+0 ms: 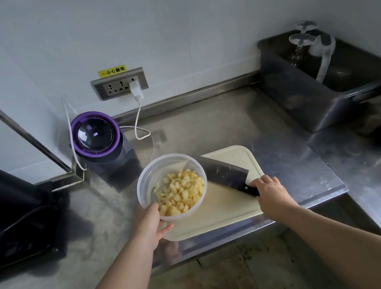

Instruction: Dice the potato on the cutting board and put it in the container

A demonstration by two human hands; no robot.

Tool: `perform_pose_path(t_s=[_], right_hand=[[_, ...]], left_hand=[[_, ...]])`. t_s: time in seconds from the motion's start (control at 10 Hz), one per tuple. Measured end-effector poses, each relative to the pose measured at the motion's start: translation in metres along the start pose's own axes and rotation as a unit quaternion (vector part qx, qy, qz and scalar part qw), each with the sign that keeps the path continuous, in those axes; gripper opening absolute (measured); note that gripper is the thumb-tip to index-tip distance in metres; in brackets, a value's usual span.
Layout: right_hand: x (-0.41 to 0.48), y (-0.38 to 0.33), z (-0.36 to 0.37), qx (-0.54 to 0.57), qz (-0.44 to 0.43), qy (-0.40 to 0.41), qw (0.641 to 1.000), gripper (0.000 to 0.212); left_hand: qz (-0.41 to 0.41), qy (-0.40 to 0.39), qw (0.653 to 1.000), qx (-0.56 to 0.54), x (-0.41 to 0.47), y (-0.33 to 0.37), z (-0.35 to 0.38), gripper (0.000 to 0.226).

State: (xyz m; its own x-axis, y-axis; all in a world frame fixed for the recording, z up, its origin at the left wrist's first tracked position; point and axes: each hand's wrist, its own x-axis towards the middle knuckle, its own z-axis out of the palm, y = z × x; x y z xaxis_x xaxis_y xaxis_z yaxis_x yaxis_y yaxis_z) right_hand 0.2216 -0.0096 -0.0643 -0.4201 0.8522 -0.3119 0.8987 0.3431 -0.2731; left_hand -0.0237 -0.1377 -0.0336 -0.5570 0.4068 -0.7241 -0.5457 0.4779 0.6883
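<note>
Your left hand (151, 223) grips near rim of round clear plastic container (147, 176) | pale yellow diced potato (180, 192) heaped inside | your right hand (269, 191) clamps dark cleaver (224, 172) handle on cream cutting board (221, 214) | tub likely light, flexible; support base.

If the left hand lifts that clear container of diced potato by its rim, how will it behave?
The container looks thin, clear plastic, so its rim may flex under the left hand. The potato dice sit heaped toward one side, so it probably tips that way.
</note>
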Motion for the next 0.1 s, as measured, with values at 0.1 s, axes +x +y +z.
perform_pose_path(t_s=[0.1], right_hand=[[0.0054, -0.0048, -0.0137, 0.021, -0.018, 0.012, 1.000, 0.046]], left_hand=[[0.145, 0.082, 0.979, 0.119, 0.0035, 0.0059, -0.0033, 0.034]])
